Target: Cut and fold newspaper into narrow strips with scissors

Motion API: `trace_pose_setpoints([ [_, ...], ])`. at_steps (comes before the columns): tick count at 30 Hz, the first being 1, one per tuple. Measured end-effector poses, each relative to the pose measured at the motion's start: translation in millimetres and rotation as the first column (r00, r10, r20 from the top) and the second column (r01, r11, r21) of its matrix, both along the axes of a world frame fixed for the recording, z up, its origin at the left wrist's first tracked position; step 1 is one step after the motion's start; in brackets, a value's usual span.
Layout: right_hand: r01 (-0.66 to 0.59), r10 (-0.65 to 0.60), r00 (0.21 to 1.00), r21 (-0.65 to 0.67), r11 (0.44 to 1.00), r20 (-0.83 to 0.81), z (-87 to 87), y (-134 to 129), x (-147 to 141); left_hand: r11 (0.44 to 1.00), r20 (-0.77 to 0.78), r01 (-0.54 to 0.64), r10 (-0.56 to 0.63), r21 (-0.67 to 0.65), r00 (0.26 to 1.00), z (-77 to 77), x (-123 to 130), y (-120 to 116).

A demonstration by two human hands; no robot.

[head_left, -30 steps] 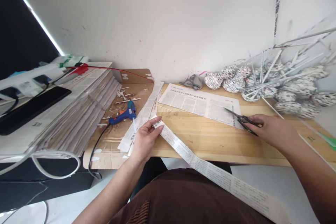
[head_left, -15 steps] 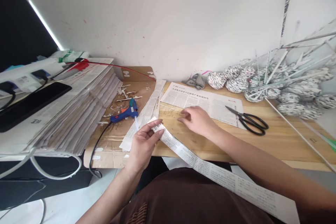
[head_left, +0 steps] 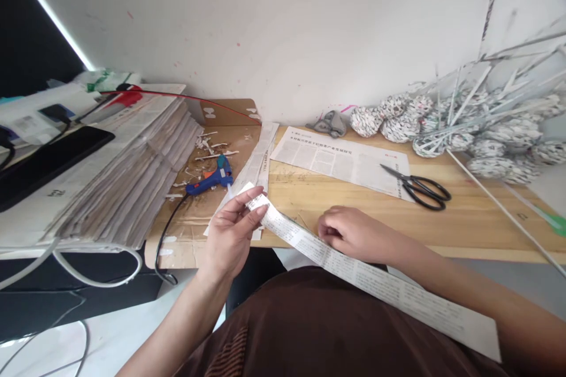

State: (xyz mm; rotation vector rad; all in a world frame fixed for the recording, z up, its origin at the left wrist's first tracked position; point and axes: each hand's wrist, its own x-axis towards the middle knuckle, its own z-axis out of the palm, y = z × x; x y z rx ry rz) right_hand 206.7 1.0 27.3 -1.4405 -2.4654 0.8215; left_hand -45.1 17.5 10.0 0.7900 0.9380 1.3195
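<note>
My left hand (head_left: 232, 232) pinches one end of a long newspaper strip (head_left: 354, 274) between thumb and fingers. The printed strip slants down to the right, across my lap and over my right forearm. My right hand (head_left: 347, 230) is closed, its fingers curled, beside the strip's far edge near the table front. Whether those fingers grip anything is hidden. Left of my left hand, more cut newspaper strips (head_left: 260, 159) lie on the table. A blue glue gun (head_left: 212, 179) rests on the cardboard (head_left: 188, 224) behind that hand.
Black-handled scissors (head_left: 420, 188) lie partly on a newspaper sheet (head_left: 336, 156). At the left stands a tall newspaper stack (head_left: 154, 159) with a power strip (head_left: 39, 118) on top. Woven paper balls (head_left: 407, 118) and long paper sticks fill the back right. A grey cloth (head_left: 329, 123) sits by the wall.
My right hand has moved down and toward the strip, and its fingers have curled in. My left hand keeps the strip's end and has shifted slightly left. The view has tilted a little.
</note>
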Motion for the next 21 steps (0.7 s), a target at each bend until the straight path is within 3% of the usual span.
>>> trace_pose_setpoints([
  [4, -0.016, 0.008, 0.999, -0.234, 0.972, -0.034, 13.0, -29.9, 28.9, 0.999, 0.007, 0.015, -0.015, 0.049, 1.0, 5.7, 9.1, 4.2],
  [9, 0.083, -0.247, 0.924, -0.476, 0.875, -0.293, 23.0, -38.1, 42.7, 0.989, 0.007, 0.007, -0.008, 0.145, 1.0, 15.7, 19.8, 12.3],
  [13, 0.042, -0.363, 0.848, -0.634, 0.772, -0.385, 20.5, -43.8, 41.8, 0.968, -0.041, -0.053, 0.065, 0.243, 0.997, 25.7, 19.5, 17.8],
  [17, 0.015, -0.305, 0.873, -0.604, 0.797, -0.38, 13.6, -47.9, 45.6, 0.931, -0.078, -0.182, 0.216, 0.316, 0.973, 30.5, 11.4, 23.5],
  [21, 0.081, -0.283, 0.905, -0.525, 0.848, -0.319, 11.3, -51.0, 54.6, 0.895, -0.055, -0.302, 0.337, 0.328, 0.94, 28.1, -0.3, 33.9],
])
